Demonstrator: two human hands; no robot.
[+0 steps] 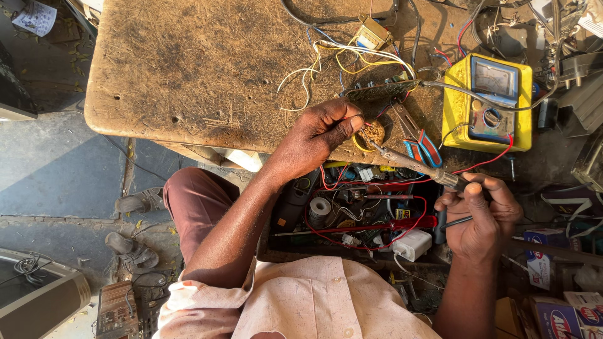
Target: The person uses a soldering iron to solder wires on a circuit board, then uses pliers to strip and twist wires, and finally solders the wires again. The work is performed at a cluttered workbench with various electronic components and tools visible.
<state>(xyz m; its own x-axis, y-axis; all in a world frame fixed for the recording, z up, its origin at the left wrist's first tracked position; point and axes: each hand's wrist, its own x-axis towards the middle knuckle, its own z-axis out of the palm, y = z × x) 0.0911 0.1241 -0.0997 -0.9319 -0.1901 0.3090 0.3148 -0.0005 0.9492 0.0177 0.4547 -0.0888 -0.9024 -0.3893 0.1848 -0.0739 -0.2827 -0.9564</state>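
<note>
I see my right hand [480,216] closed around the dark handle of a soldering iron [418,164], fingers wrapped tight on it. The iron is a slim metal rod, dull and scorched, running up and to the left from those fingers; its tip rests in a small round tin [372,133] of brownish, crumbly paste. My left hand [317,139] sits just left of the tin, its fingers pressed together against the tin's rim and pinching something too small for me to make out.

Just above the left fingers a circuit board [380,91] stands on edge, with yellow, white and blue wires [339,59] looping away from it to a small transformer [373,32]. Right of the tin lie pliers [416,137] with red and blue grips, and beyond them a yellow meter [488,103] with a dial face. All of this rests on a worn, scuffed wooden bench [188,69].

Below the iron, between my two hands, an open drawer [364,216] holds tangled red leads, a red-handled screwdriver, a roll of tape and a white charger block.
</note>
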